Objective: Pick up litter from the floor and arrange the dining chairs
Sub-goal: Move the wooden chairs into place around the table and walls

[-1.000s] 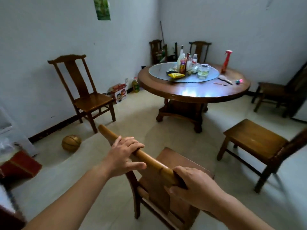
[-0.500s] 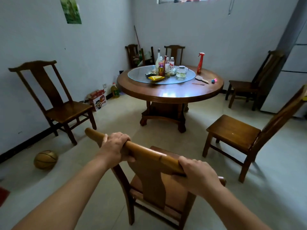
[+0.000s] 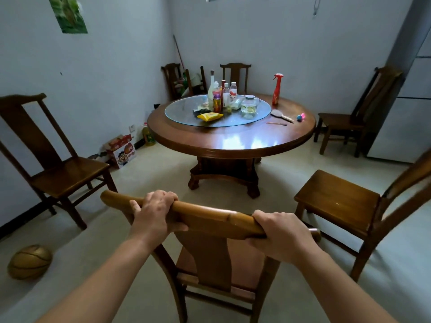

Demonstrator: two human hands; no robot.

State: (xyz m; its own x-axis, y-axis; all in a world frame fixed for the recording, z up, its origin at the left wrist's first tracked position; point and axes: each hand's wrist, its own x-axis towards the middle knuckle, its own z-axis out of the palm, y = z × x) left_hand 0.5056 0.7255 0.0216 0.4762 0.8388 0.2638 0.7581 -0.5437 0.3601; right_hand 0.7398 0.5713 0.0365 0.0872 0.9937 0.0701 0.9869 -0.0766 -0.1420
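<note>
A wooden dining chair (image 3: 207,255) stands right in front of me, its seat facing the round table (image 3: 233,141). My left hand (image 3: 156,213) grips the left part of its top rail. My right hand (image 3: 282,234) grips the right part of the same rail. Another chair (image 3: 60,173) stands by the left wall. A third chair (image 3: 345,203) stands to the right, its back cut by the frame edge. A fourth chair (image 3: 354,117) sits beside the fridge. Two more chairs (image 3: 235,75) are behind the table.
A basketball (image 3: 29,262) lies on the floor at lower left. A cardboard box (image 3: 122,151) and an oil bottle (image 3: 149,135) sit by the left wall. Bottles, a jar, a yellow packet and a red spray bottle (image 3: 277,88) crowd the table. A fridge (image 3: 405,108) stands at right.
The view has risen and drawn nearer to the table with the chair. My left hand closed fully around the top rail; the rail now sits more level.
</note>
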